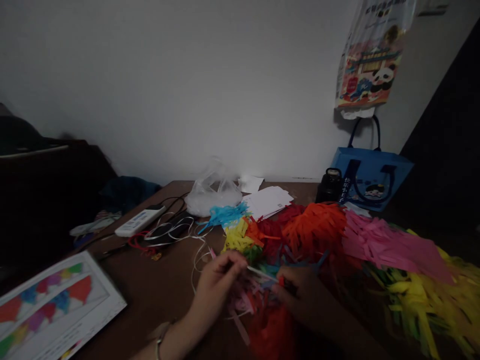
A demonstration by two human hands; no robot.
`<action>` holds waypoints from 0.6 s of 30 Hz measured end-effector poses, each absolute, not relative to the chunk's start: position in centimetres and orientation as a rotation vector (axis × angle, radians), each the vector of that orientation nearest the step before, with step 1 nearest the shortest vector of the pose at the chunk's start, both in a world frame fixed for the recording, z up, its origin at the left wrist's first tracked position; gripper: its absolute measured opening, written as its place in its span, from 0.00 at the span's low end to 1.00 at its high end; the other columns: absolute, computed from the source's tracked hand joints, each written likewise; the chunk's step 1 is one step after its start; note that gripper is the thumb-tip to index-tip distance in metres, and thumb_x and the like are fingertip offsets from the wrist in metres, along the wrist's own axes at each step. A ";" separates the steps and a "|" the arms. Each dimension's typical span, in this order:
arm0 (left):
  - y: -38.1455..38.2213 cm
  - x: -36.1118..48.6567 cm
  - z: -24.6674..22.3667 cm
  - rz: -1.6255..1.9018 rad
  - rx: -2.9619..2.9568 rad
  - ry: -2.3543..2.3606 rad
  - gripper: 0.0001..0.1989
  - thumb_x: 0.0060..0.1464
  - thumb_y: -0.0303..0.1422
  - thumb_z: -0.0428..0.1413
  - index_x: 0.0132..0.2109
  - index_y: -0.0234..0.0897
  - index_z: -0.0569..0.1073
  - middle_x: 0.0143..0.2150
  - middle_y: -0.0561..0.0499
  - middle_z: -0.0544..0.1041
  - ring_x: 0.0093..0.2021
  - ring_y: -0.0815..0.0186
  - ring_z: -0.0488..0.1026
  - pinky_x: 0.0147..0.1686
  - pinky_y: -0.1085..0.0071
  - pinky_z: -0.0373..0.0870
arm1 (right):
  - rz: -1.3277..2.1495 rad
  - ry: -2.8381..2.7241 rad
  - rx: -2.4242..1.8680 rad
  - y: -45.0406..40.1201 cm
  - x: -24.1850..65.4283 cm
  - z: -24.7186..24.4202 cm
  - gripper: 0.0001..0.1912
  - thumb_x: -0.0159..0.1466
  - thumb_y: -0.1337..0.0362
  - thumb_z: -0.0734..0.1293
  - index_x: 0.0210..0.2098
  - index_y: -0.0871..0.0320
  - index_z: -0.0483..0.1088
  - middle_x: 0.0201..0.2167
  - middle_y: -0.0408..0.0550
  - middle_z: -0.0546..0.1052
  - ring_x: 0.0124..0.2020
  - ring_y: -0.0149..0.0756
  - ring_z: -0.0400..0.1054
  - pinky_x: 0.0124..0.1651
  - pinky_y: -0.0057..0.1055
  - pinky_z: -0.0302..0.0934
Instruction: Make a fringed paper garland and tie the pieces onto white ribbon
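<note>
My left hand (219,282), with a bracelet at the wrist, is closed in a pinch on one end of a white ribbon (262,273). The ribbon stretches short and taut towards my right hand (302,295). My right fingers are closed at its other end, with a bit of red paper showing at their tips. A red fringed paper tassel (272,330) hangs below that hand; its top is partly hidden. Beneath and between both hands lies a pink paper tassel (243,297). The right hand is dim, so its exact grip is hard to see.
Fringed paper in orange (315,225), pink (393,245), yellow (431,295) and blue (227,215) covers the right and middle. Loose white string (195,260) trails left, near a power strip (140,220). A printed box (63,310), plastic bag (213,195), black bottle (329,186) and blue tote (375,175) surround these.
</note>
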State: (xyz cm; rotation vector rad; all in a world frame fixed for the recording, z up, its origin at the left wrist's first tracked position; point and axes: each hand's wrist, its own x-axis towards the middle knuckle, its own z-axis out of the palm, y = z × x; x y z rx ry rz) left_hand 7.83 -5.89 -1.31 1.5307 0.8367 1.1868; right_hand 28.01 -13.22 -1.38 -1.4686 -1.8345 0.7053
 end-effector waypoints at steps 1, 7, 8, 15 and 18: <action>-5.3 7.2 -0.6 1.269 1.507 0.870 0.14 0.51 0.42 0.62 0.28 0.36 0.74 0.24 0.55 0.72 0.26 0.68 0.67 0.28 0.75 0.63 | 0.684 -1.867 -1.533 -13.3 29.0 -1.0 0.12 0.60 0.68 0.62 0.21 0.57 0.59 0.18 0.37 0.62 0.22 0.28 0.56 0.26 0.27 0.42; -4.1 4.9 3.5 1.502 1.464 0.890 0.12 0.51 0.40 0.63 0.29 0.37 0.73 0.24 0.57 0.71 0.26 0.69 0.65 0.28 0.75 0.62 | 0.727 -1.849 -1.564 -13.8 34.5 2.0 0.04 0.55 0.71 0.67 0.27 0.56 0.72 0.30 0.43 0.74 0.32 0.36 0.68 0.34 0.29 0.57; -4.7 5.3 4.0 1.481 1.524 0.871 0.10 0.51 0.39 0.63 0.29 0.37 0.74 0.24 0.56 0.72 0.27 0.68 0.66 0.29 0.75 0.62 | 0.716 -1.805 -1.494 -13.9 34.4 2.3 0.06 0.55 0.69 0.69 0.33 0.55 0.74 0.37 0.46 0.76 0.39 0.40 0.69 0.40 0.31 0.59; -9.3 9.9 5.3 1.013 2.219 0.531 0.09 0.57 0.33 0.58 0.29 0.41 0.78 0.25 0.51 0.78 0.26 0.64 0.73 0.28 0.71 0.66 | 0.770 -1.802 -1.088 -14.7 27.6 0.3 0.18 0.65 0.50 0.62 0.42 0.56 0.74 0.38 0.50 0.77 0.38 0.41 0.69 0.41 0.34 0.60; -7.5 10.4 4.8 1.042 2.263 0.608 0.11 0.61 0.34 0.53 0.31 0.39 0.76 0.28 0.50 0.78 0.29 0.64 0.74 0.30 0.71 0.67 | 0.773 -1.704 -1.097 -15.1 27.1 -0.2 0.24 0.69 0.52 0.55 0.27 0.56 0.73 0.24 0.45 0.73 0.26 0.35 0.66 0.31 0.30 0.56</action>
